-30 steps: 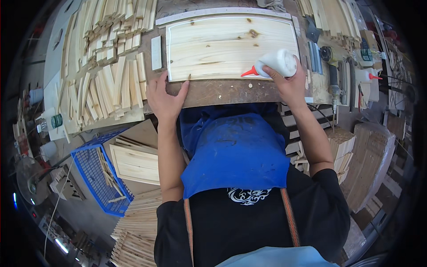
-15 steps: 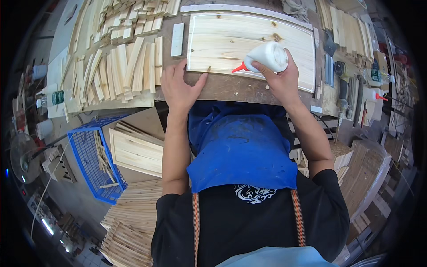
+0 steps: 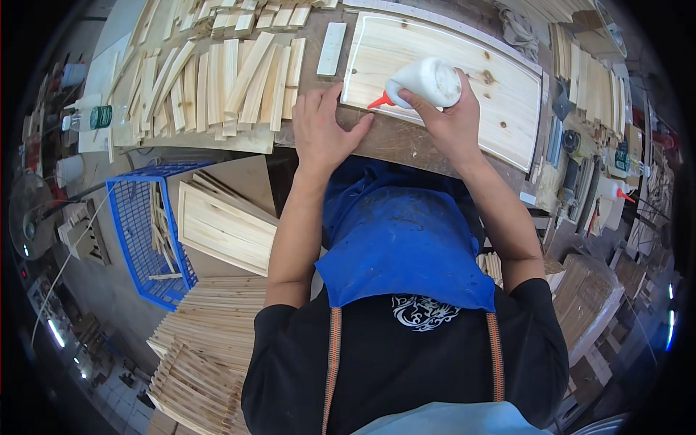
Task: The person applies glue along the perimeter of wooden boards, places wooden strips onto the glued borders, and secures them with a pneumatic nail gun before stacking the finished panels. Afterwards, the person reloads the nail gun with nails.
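The white squeeze bottle (image 3: 429, 81) is, in the head view, gripped in our right hand (image 3: 455, 125), thumb and fingers closed around its body. We hold it tilted above the near side of the wooden panel (image 3: 504, 105), its red nozzle (image 3: 380, 101) aimed left and down at the near edge, close to the left corner. A white line (image 3: 351, 64) runs along the panel's margin. Our left hand (image 3: 321, 132) stands wide, thumb spread from the fingers, by that same corner; we cannot quite tell whether its fingertips touch the panel or only the brown workbench (image 3: 406, 139). Just beyond it lies a pale flat block (image 3: 332, 49), and farther left we have rows of wooden strips (image 3: 210, 87). Our blue apron (image 3: 406, 239) hangs below the bench edge.
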Action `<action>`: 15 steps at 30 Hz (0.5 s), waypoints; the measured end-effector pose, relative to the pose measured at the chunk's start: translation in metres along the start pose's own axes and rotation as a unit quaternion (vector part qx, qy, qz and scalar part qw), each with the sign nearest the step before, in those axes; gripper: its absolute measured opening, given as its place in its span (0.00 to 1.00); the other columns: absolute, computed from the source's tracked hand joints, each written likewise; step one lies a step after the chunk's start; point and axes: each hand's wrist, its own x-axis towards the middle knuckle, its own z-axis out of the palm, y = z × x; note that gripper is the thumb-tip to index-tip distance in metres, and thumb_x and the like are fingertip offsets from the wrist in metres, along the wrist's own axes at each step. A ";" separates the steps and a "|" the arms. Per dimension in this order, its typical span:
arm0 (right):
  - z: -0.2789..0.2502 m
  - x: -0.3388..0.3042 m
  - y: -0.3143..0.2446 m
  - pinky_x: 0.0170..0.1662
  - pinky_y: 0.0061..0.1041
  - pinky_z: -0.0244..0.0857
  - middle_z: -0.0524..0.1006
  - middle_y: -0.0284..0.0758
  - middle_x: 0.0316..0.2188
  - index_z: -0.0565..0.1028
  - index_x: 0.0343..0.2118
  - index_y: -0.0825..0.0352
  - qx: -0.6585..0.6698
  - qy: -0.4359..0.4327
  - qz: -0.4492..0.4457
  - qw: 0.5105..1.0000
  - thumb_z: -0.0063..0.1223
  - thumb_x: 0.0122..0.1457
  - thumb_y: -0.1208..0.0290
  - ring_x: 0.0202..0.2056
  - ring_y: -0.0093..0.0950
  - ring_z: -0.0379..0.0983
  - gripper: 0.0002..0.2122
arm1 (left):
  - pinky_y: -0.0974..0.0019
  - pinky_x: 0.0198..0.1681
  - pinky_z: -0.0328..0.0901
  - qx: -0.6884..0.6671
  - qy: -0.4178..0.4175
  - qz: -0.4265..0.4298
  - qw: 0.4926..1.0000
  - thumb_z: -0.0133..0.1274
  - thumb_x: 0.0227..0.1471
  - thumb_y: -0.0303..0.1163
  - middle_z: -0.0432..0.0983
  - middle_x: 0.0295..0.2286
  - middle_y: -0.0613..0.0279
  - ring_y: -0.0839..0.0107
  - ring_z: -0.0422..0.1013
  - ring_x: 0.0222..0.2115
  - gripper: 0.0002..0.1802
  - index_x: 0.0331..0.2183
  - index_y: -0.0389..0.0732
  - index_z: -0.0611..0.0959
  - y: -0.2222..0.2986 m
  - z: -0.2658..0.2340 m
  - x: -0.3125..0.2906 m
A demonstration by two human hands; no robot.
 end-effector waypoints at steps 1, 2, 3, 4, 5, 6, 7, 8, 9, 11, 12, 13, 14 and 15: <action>0.007 0.002 0.000 0.48 0.27 0.74 0.84 0.38 0.40 0.76 0.46 0.71 0.003 -0.004 0.001 1.000 0.75 0.53 0.70 0.43 0.25 0.82 0.21 | 0.52 0.47 0.65 -0.004 -0.001 0.001 1.000 0.74 0.38 0.47 0.73 0.39 0.55 0.53 0.69 0.42 0.37 0.49 0.39 0.82 -0.002 0.000 0.000; 0.013 0.004 0.000 0.48 0.27 0.74 0.84 0.37 0.41 0.76 0.46 0.70 0.007 -0.007 0.002 1.000 0.75 0.53 0.70 0.43 0.25 0.81 0.21 | 0.52 0.47 0.65 -0.003 0.000 -0.001 1.000 0.74 0.38 0.47 0.73 0.39 0.55 0.53 0.69 0.42 0.37 0.49 0.39 0.82 -0.004 0.000 -0.001; 0.020 0.006 0.001 0.48 0.27 0.74 0.84 0.37 0.41 0.76 0.46 0.70 0.007 -0.009 0.001 1.000 0.75 0.53 0.70 0.43 0.25 0.81 0.21 | 0.52 0.47 0.65 -0.006 -0.003 -0.002 1.000 0.74 0.38 0.47 0.73 0.40 0.55 0.53 0.69 0.42 0.37 0.49 0.39 0.82 -0.005 -0.001 0.000; 0.026 0.008 0.001 0.48 0.27 0.74 0.84 0.37 0.41 0.76 0.46 0.70 0.014 -0.007 0.005 1.000 0.75 0.54 0.70 0.43 0.25 0.81 0.21 | 0.52 0.47 0.65 -0.009 -0.006 -0.003 1.000 0.74 0.38 0.47 0.73 0.40 0.55 0.53 0.69 0.42 0.37 0.49 0.39 0.82 -0.007 -0.002 0.000; 0.031 0.010 0.001 0.48 0.28 0.74 0.84 0.37 0.41 0.76 0.46 0.70 0.021 -0.006 0.008 1.000 0.75 0.54 0.69 0.43 0.25 0.81 0.21 | 0.52 0.47 0.65 -0.013 -0.009 -0.004 1.000 0.74 0.38 0.47 0.73 0.40 0.55 0.53 0.69 0.42 0.37 0.49 0.39 0.82 -0.008 -0.002 0.001; 0.036 0.012 0.001 0.48 0.28 0.74 0.84 0.37 0.41 0.76 0.46 0.70 0.028 -0.003 0.011 1.000 0.75 0.55 0.69 0.43 0.25 0.81 0.21 | 0.52 0.47 0.65 -0.011 -0.007 -0.003 1.000 0.74 0.38 0.47 0.73 0.40 0.55 0.53 0.69 0.42 0.37 0.49 0.39 0.82 -0.010 -0.003 0.001; 0.040 0.014 -0.001 0.48 0.28 0.74 0.84 0.37 0.41 0.76 0.46 0.70 0.029 -0.004 0.008 1.000 0.75 0.55 0.69 0.43 0.25 0.81 0.21 | 0.52 0.47 0.65 -0.013 -0.007 -0.002 1.000 0.74 0.38 0.47 0.73 0.40 0.55 0.53 0.69 0.42 0.38 0.49 0.39 0.82 -0.013 -0.003 0.002; 0.041 0.015 -0.003 0.48 0.28 0.74 0.84 0.37 0.42 0.76 0.47 0.70 0.056 0.005 0.019 0.998 0.74 0.55 0.69 0.44 0.25 0.81 0.21 | 0.52 0.47 0.65 -0.015 -0.006 -0.001 1.000 0.74 0.37 0.47 0.73 0.40 0.55 0.53 0.69 0.42 0.38 0.49 0.39 0.82 -0.015 -0.003 0.003; 0.042 0.016 -0.006 0.49 0.27 0.74 0.84 0.37 0.42 0.76 0.48 0.70 0.083 0.015 0.030 0.996 0.74 0.56 0.69 0.45 0.25 0.81 0.21 | 0.52 0.47 0.65 -0.017 -0.005 0.000 1.000 0.74 0.37 0.46 0.73 0.40 0.55 0.53 0.69 0.42 0.38 0.49 0.38 0.82 -0.016 -0.004 0.004; 0.037 0.024 -0.006 0.49 0.27 0.74 0.83 0.38 0.42 0.76 0.48 0.70 0.111 0.025 0.038 0.993 0.73 0.56 0.69 0.45 0.25 0.80 0.21 | 0.52 0.47 0.64 -0.016 -0.002 0.005 1.000 0.74 0.38 0.46 0.73 0.40 0.55 0.53 0.68 0.42 0.38 0.50 0.38 0.81 -0.016 -0.004 0.008; 0.029 0.030 -0.003 0.49 0.27 0.74 0.83 0.39 0.43 0.75 0.49 0.71 0.155 0.038 0.067 0.985 0.72 0.57 0.69 0.46 0.26 0.80 0.21 | 0.52 0.47 0.64 -0.016 -0.001 0.009 1.000 0.74 0.38 0.46 0.73 0.39 0.54 0.53 0.68 0.41 0.39 0.50 0.38 0.81 -0.013 -0.004 0.010; 0.017 0.038 -0.004 0.49 0.27 0.75 0.82 0.39 0.44 0.75 0.50 0.71 0.196 0.051 0.095 0.975 0.71 0.58 0.69 0.47 0.27 0.80 0.21 | 0.51 0.47 0.64 -0.018 -0.001 0.013 1.000 0.74 0.38 0.46 0.73 0.39 0.54 0.53 0.68 0.41 0.39 0.51 0.38 0.81 -0.007 -0.004 0.013; 0.007 0.044 -0.005 0.50 0.27 0.75 0.82 0.40 0.45 0.74 0.51 0.72 0.237 0.065 0.123 0.961 0.70 0.59 0.69 0.47 0.28 0.80 0.21 | 0.51 0.47 0.64 -0.021 0.002 0.016 1.000 0.74 0.38 0.46 0.73 0.39 0.54 0.53 0.68 0.41 0.39 0.51 0.38 0.81 0.000 -0.005 0.014; -0.002 0.048 -0.006 0.50 0.27 0.75 0.82 0.40 0.45 0.74 0.51 0.72 0.235 0.069 0.118 0.962 0.70 0.59 0.69 0.47 0.28 0.80 0.21 | 0.51 0.47 0.64 -0.020 -0.007 -0.002 1.000 0.74 0.38 0.46 0.73 0.39 0.54 0.53 0.68 0.41 0.40 0.51 0.38 0.80 0.007 -0.007 0.011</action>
